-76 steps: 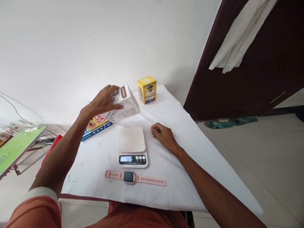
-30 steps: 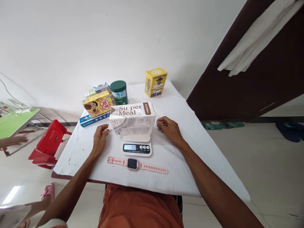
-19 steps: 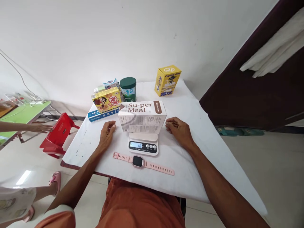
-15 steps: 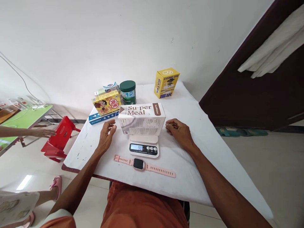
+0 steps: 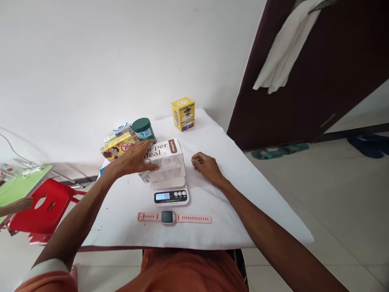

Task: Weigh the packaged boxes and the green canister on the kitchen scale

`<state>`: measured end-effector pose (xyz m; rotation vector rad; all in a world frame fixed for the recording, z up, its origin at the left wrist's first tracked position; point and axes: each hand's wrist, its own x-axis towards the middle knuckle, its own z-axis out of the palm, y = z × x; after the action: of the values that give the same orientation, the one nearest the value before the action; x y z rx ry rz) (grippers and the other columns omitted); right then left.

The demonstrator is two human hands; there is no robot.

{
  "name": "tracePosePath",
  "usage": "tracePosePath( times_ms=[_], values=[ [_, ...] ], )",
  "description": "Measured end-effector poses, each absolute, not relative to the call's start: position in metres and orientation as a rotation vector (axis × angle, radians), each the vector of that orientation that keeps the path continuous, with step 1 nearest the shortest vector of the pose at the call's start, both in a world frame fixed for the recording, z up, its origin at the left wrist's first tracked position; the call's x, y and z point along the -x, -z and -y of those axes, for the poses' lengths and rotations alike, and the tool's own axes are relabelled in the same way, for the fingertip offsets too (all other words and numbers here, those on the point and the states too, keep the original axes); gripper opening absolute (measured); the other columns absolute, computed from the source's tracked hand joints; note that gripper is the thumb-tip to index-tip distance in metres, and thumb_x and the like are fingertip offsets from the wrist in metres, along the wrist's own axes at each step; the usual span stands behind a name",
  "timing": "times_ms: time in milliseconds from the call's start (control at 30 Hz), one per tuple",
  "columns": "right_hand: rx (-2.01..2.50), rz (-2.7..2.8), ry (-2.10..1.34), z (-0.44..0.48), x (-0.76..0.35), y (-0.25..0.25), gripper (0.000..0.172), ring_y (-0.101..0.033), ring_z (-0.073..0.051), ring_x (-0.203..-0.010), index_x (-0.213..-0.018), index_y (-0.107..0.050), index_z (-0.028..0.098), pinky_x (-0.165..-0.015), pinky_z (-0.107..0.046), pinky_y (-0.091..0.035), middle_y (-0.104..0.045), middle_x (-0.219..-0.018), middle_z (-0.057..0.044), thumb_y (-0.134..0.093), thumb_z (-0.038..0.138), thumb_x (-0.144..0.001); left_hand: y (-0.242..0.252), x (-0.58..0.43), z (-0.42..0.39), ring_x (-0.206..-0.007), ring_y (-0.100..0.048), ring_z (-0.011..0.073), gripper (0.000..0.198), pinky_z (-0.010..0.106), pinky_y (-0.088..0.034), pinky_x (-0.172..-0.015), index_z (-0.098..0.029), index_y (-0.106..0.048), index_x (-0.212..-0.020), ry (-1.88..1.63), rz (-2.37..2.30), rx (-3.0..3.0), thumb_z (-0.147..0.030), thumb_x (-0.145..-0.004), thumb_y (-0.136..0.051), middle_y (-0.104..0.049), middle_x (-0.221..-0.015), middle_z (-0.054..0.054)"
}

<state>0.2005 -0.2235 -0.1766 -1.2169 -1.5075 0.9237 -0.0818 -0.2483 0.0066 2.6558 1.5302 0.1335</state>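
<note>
A white "Su-per Meal" box (image 5: pixel 168 162) lies on a small digital kitchen scale (image 5: pixel 170 194) whose display reads 90. My left hand (image 5: pixel 133 158) grips the box from its left end, fingers wrapped over the top and front. To the right of the box, my right hand (image 5: pixel 206 166) rests on the white tablecloth (image 5: pixel 231 202) with its fingers curled in and nothing in them. A pink smartwatch (image 5: pixel 174 217) lies flat in front of the scale.
Behind the box stand a yellow snack box (image 5: pixel 117 147), a green tin (image 5: pixel 143 128), a small carton (image 5: pixel 120 129) and a yellow "COME ON" box (image 5: pixel 182 113). A red stool (image 5: pixel 42 207) and another person's hand (image 5: pixel 18 205) are at left. A dark door (image 5: pixel 319 69) stands right.
My left hand has moved from the tablecloth beside the box onto the box and closed on it. The right hand has stayed put. The view has swung to the right.
</note>
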Motion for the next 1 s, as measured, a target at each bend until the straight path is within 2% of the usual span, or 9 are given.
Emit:
tracePosePath(
  times_ms=[100,200,300,433,667,867,1000],
  values=[
    [1.197,1.533,-0.88,0.223,-0.201,0.176,0.015,-0.061,-0.015,-0.062,-0.082,-0.061,0.022,-0.065,-0.029,-0.05,-0.063,-0.067,0.002,-0.057,0.036,-0.083,-0.017,0.077,0.242,-0.113,-0.064,0.0316,0.064,0.045,-0.051,-0.096,-0.021,-0.058,-0.129,-0.075,-1.542,-2.602,-0.051,-0.076,-0.079,-0.067,-0.124,0.01],
    [1.188,1.536,-0.861,0.221,-0.201,0.177,0.009,-0.062,-0.016,-0.065,-0.081,-0.061,0.023,-0.068,-0.029,-0.049,-0.066,-0.07,0.001,-0.057,0.031,-0.083,-0.037,0.066,0.235,-0.1,-0.065,0.0288,0.063,0.041,-0.052,-0.086,-0.021,-0.061,-0.122,-0.133,-1.623,-2.615,-0.054,-0.072,-0.081,-0.069,-0.113,0.008],
    [1.185,1.519,-0.863,0.219,-0.201,0.178,0.005,-0.062,-0.016,-0.065,-0.081,-0.061,0.023,-0.068,-0.028,-0.049,-0.068,-0.071,0.001,-0.057,0.026,-0.082,-0.054,0.046,0.209,-0.094,-0.064,0.0267,0.064,0.039,-0.052,-0.082,-0.021,-0.06,-0.121,-0.25,-1.668,-2.629,-0.054,-0.071,-0.081,-0.068,-0.11,0.007],
    [1.188,1.517,-0.859,0.217,-0.201,0.18,0.004,-0.062,-0.015,-0.065,-0.079,-0.06,0.023,-0.067,-0.026,-0.048,-0.067,-0.068,0.002,-0.057,0.025,-0.082,-0.05,0.004,0.147,-0.101,-0.063,0.027,0.068,0.041,-0.052,-0.088,-0.019,-0.056,-0.126,-0.395,-1.61,-2.651,-0.05,-0.07,-0.082,-0.066,-0.117,0.008],
    [1.192,1.558,-0.835,0.219,-0.203,0.181,0.009,-0.061,-0.015,-0.065,-0.082,-0.057,0.023,-0.067,-0.027,-0.047,-0.066,-0.07,0.001,-0.053,0.029,-0.087,0.009,-0.066,0.053,-0.118,-0.058,0.0319,0.067,0.047,-0.045,-0.101,-0.019,-0.053,-0.13,-0.336,-1.624,-2.63,-0.039,-0.073,-0.082,-0.06,-0.129,0.013],
    [1.167,1.564,-0.887,0.221,-0.204,0.18,0.012,-0.058,-0.016,-0.063,-0.083,-0.057,0.024,-0.064,-0.028,-0.047,-0.062,-0.069,0.002,-0.051,0.033,-0.089,0.035,-0.076,0.024,-0.124,-0.051,0.0364,0.069,0.046,-0.042,-0.099,-0.016,-0.053,-0.131,-0.323,-1.704,-2.584,-0.04,-0.074,-0.084,-0.053,-0.135,0.02],
    [1.176,1.551,-0.94,0.222,-0.204,0.178,0.016,-0.057,-0.016,-0.061,-0.084,-0.058,0.025,-0.062,-0.027,-0.047,-0.061,-0.069,0.002,-0.05,0.037,-0.091,0.041,-0.072,0.026,-0.129,-0.044,0.0379,0.073,0.049,-0.037,-0.105,-0.018,-0.053,-0.135,-0.369,-1.699,-2.661,-0.043,-0.074,-0.085,-0.049,-0.139,0.019]
  ],
)
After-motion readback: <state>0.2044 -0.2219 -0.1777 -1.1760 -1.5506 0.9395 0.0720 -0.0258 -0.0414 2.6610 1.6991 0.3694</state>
